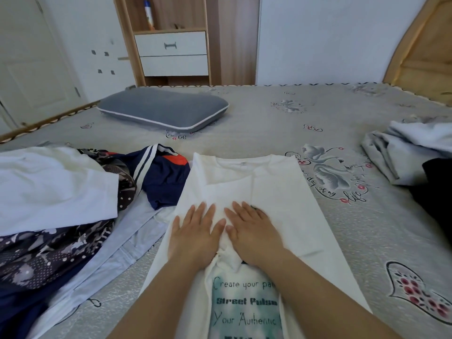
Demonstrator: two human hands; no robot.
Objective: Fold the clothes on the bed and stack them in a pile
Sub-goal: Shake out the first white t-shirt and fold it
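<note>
— Why are both palms down?
— I've got the left hand (195,234) and right hand (252,231) flat, fingers straight, side by side, pressing the white T-shirt (276,192) smooth on the bed (256,118) at six o'clock.
— Anything holding things?
— Only the shelf (168,29) at twelve: a bottle (148,14) stands in it.

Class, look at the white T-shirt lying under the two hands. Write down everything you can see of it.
The white T-shirt lies flat on the grey patterned bed, neckline and a small label at the far end. It looks like thin cotton, with both sides folded inward into a long strip. Near the camera a teal print with partly readable text shows. The left hand and right hand press flat on its middle, where the cloth bunches slightly. Its left edge overlaps a pale blue garment.
</note>
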